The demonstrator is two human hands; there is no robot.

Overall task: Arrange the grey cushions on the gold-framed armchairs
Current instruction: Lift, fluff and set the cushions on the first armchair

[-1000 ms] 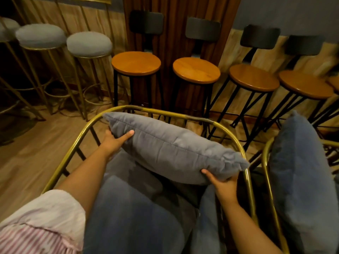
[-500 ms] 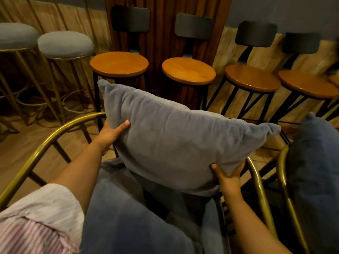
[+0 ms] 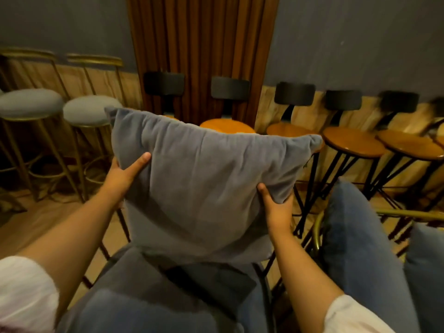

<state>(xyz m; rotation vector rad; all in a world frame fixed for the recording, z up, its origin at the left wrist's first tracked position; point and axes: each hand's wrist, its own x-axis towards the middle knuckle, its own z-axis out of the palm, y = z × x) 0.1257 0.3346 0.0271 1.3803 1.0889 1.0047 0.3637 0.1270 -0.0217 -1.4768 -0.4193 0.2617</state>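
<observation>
I hold a square grey cushion (image 3: 204, 188) upright in front of me, above the seat of the near armchair. My left hand (image 3: 125, 175) grips its left edge, thumb across the front. My right hand (image 3: 276, 207) grips its lower right corner. Below it lies the armchair's grey seat pad (image 3: 149, 296); the cushion hides the chair's gold back rail. To the right stands a second armchair, with a piece of gold frame (image 3: 319, 227) showing and another grey cushion (image 3: 360, 248) leaning on it.
Black bar stools with round wooden seats (image 3: 353, 143) line the back wall. Two gold-legged stools with grey padded tops (image 3: 91, 111) stand at the left. A brown curtain (image 3: 201, 49) hangs at centre back. Wooden floor (image 3: 36, 222) shows at the left.
Both hands have raised the cushion from lying flat on the chair back to standing upright and higher. My view has tilted up, so more wall shows.
</observation>
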